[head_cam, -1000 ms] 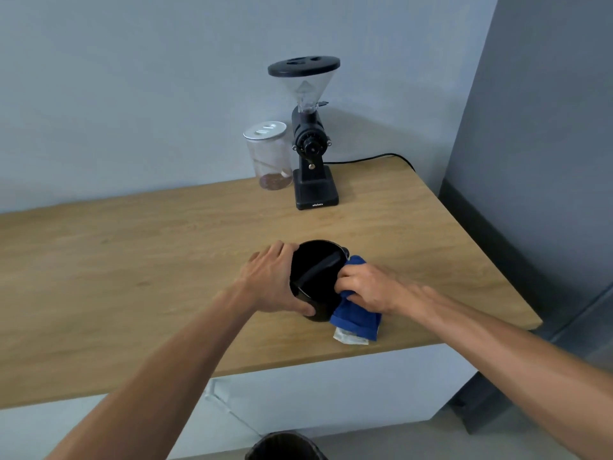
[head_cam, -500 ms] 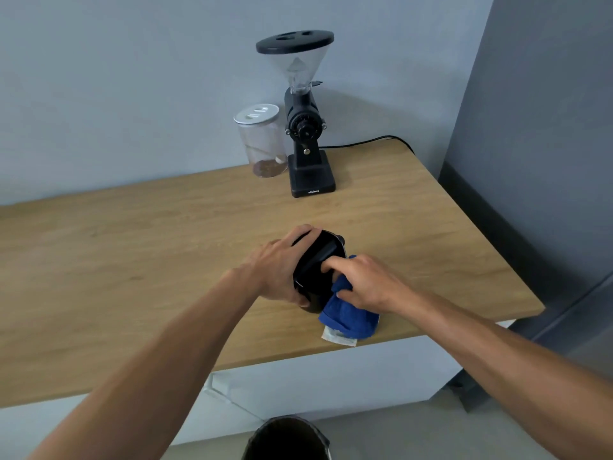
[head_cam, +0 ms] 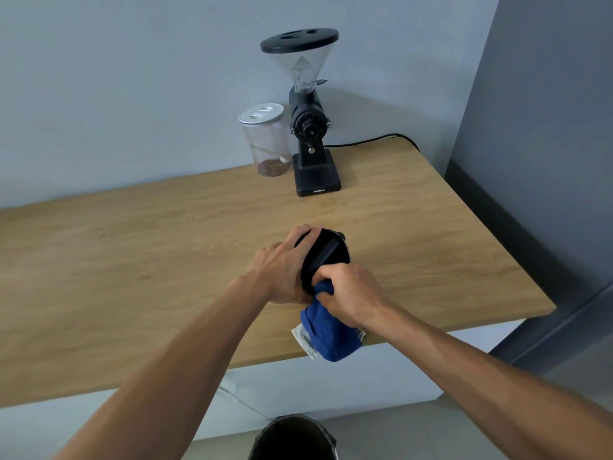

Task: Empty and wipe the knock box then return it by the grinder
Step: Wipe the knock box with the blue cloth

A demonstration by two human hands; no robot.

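Note:
The black knock box [head_cam: 326, 257] is tilted on its side above the wooden counter [head_cam: 132, 260], its mouth and knock bar facing right. My left hand [head_cam: 282, 270] grips its body from the left. My right hand [head_cam: 348, 293] holds a blue cloth [head_cam: 326, 330] and presses a bunched end into the lower rim of the box. The cloth's tail, with a white label, hangs past the counter's front edge. The black grinder [head_cam: 310, 127] with a clear hopper stands at the back by the wall.
A clear jar [head_cam: 265, 141] with a silver lid stands left of the grinder. The grinder's cord [head_cam: 374, 141] runs along the back right. A dark bin [head_cam: 293, 438] sits on the floor below the counter edge. A grey wall [head_cam: 547, 127] bounds the right.
My right hand has pushed the cloth from beside the box into its lower rim. The box has turned its mouth more to the right. My view has shifted slightly.

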